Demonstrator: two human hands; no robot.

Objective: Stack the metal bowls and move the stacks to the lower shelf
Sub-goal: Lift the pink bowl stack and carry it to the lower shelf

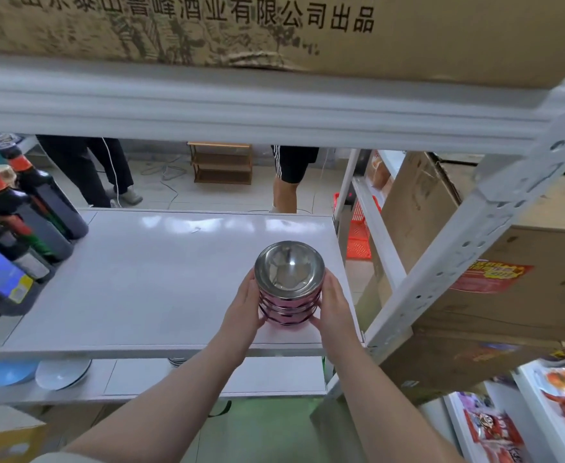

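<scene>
A stack of several metal bowls [289,285], pink on the outside and shiny steel inside, stands near the front right of the white middle shelf [147,282]. My left hand [246,307] presses against the stack's left side and my right hand [333,305] against its right side, so both hold it between them. Whether the stack's base rests on the shelf or is just above it, I cannot tell. The lower shelf [267,379] shows below the middle shelf's front edge.
Dark sauce bottles [30,215] crowd the shelf's left end. A blue plate [10,372] and a white plate [62,372] lie on the lower shelf at left. Cardboard boxes [495,282] fill the right; the white upright post [475,222] stands close. Two people's legs [288,178] stand behind.
</scene>
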